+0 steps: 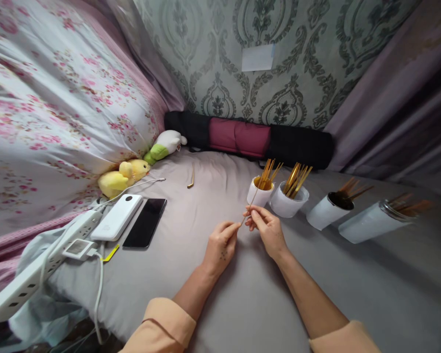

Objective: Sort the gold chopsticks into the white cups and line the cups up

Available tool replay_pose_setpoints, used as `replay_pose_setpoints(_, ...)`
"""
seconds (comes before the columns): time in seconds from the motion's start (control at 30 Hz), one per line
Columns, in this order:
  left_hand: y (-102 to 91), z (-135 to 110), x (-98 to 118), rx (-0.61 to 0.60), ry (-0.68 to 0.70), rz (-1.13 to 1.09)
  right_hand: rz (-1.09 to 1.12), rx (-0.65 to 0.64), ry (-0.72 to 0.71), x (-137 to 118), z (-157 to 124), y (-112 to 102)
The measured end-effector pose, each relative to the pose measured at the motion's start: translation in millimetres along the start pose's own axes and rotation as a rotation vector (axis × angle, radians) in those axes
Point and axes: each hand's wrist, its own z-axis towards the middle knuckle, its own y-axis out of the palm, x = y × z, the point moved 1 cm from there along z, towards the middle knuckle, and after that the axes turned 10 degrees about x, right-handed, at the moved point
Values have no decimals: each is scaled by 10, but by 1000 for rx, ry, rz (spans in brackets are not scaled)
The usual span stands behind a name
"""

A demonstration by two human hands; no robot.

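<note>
My left hand (220, 247) is closed in a pinch on the lower end of a thin brown stick (253, 198). Higher up the same stick, the fingers of my right hand (267, 229) are closed round it. The stick slants up and away, its far end passing in front of a white-wrapped cup (256, 194) of yellowish sticks. Just right of that cup stands a second white-wrapped cup (284, 204) with golden sticks. Two more white-wrapped containers, one dark inside (318, 214) and one with a glassy rim (363, 226), hold brownish sticks farther right.
A bent gold rod (192, 175) lies on the grey sheet. To the left are a black phone (145, 223), a white power bank (116, 218), a power strip (18, 289) with cables, and plush toys (113, 182). A black-and-maroon bag (238, 136) lies along the wall.
</note>
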Motion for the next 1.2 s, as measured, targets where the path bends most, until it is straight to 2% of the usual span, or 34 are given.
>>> replay_pose_setpoints(0.47, 3, -4, -17, -24, 60, 83, 60, -13, 43, 22, -4, -11)
replay_pose_setpoints(0.83, 19, 14, 58, -20, -34, 4, 9, 23, 40, 35, 13, -17)
replay_pose_setpoints(0.97, 62, 14, 38, -19, -153, -47, 2, 31, 50, 51, 23, -28)
replay_pose_setpoints(1.2, 141, -3, 68, -62, -575, -369, -3, 28, 43, 69, 34, -56)
